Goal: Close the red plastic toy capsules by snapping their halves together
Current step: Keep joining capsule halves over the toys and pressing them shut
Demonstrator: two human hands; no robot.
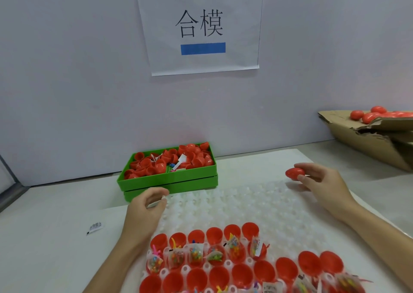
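Note:
My right hand [321,181] pinches a closed red capsule [294,173] between thumb and fingertips, above the far right part of the white holder tray [245,205]. My left hand [146,205] hovers near the tray's far left corner with fingers loosely curled and nothing in it, just in front of the green tray [169,181]. Several open red capsule halves [214,234] stand in the white tray's near rows, many with small bagged toys [195,253] in them. The green tray is heaped with loose red halves [156,165].
A torn cardboard box [371,140] at the far right holds several closed red capsules [377,113]. A small printed sachet [95,228] lies on the table to the left. A paper sign [201,28] hangs on the wall behind.

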